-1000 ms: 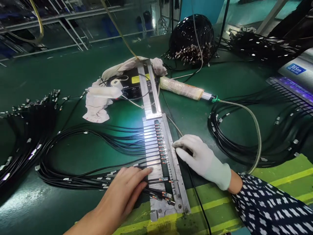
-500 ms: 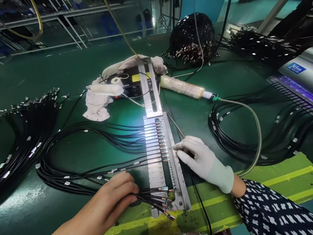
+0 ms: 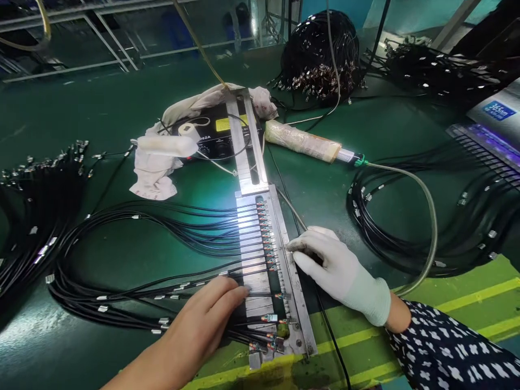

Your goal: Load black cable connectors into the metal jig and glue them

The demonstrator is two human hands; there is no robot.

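A slotted metal fixture lies in front of me, with a row of black cables laid in its upper slots, their small connectors lined up on its right side. Bare, my left hand pinches a single black cable whose connector lies over the fixture's gap, below the seated row. More loose cable ends come out from under that hand across the lower end. My right hand, in a white glove with dark fingertips, is closed at the fixture's right edge, thumb and forefinger against its rail.
Behind the fixture sit a black power unit and a white cloth. A wrapped dispenser tube with a hose lies to the right. Cable bundles flank the left, and a silver UV lamp stands at far right.
My left hand has moved up and right, bringing one cable out of the bunch over the fixture. The other loose ends lie lower on it. My right hand stays at the rail.
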